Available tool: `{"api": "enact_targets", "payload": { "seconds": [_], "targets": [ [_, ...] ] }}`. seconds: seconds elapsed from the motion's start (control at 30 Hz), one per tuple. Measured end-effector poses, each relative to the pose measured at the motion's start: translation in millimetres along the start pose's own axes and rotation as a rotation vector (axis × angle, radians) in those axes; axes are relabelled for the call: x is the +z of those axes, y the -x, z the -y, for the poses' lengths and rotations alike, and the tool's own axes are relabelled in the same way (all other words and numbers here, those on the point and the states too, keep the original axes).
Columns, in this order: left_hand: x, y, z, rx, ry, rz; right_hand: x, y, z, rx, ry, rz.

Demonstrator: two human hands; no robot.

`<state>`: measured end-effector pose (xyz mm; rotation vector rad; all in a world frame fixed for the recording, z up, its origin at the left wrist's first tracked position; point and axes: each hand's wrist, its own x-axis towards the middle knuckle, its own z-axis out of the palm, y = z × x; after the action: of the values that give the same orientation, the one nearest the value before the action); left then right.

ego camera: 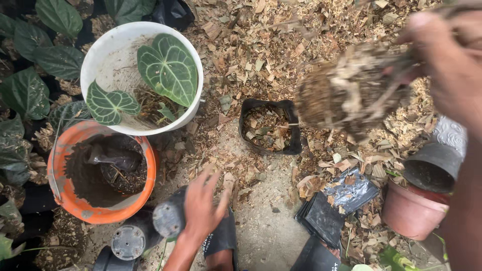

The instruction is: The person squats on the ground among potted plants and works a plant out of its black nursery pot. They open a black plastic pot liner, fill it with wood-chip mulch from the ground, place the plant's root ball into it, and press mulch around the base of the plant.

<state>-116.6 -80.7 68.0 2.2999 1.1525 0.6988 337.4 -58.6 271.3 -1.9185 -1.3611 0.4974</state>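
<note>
The right hand [447,60] is gripping a blurred root ball [346,90] with fingers closed, holding it above the leaf-strewn ground beside a black grow bag [268,125]. The left hand [201,206], fingers spread wide, is hovering over toppled black pots [168,218] near an orange bucket [65,195].

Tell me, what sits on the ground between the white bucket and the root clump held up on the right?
In the head view, a black grow bag of wood chips sits between the white bucket and the root clump.
</note>
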Motion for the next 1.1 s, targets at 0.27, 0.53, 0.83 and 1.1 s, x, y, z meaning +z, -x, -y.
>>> {"api": "enact_targets", "payload": {
  "seconds": [0.27,0.53,0.83,1.1],
  "targets": [
    [41.5,-127.3,2.0,0.29,-0.189,0.458,118.8,-4.3,87.5,-0.308,0.27,0.052],
    [31.4,-122.6,-18.6,0.055,0.231,0.155,105.5,-10.9,52.2,0.154,-0.059,0.14],
    [128.3,-234.6,-104.9,-0.329,1.968,0.484,-14.9,-19.8,-12.6,-0.009,-0.329,-0.234],
    [194.8,-269.5,-172.2,-0.566,0.932,0.429,-51.3,21.2,-82.0,0.044,-0.099,-0.438]
  ]
}}
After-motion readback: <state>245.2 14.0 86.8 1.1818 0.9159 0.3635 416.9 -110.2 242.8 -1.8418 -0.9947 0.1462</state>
